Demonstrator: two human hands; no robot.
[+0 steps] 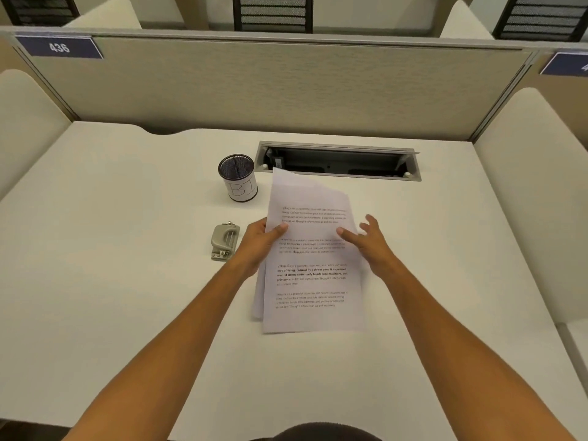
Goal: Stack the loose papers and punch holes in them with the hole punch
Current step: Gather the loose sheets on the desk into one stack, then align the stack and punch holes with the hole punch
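A loose pile of printed white papers (313, 281) lies in the middle of the white desk (111, 249), its sheets slightly fanned and its far end lifted. My left hand (257, 241) grips the pile's left edge, thumb on top of the upper sheet. My right hand (369, 238) hovers at the right edge with fingers spread, its thumb tip resting on the paper. A small grey metal hole punch (224, 241) sits on the desk just left of my left hand, untouched.
A black mesh pen cup (238, 178) with a white label stands behind the punch, close to the papers' far left corner. An open cable tray slot (339, 162) is recessed in the desk behind the papers. Beige partition walls enclose the desk at the back and sides.
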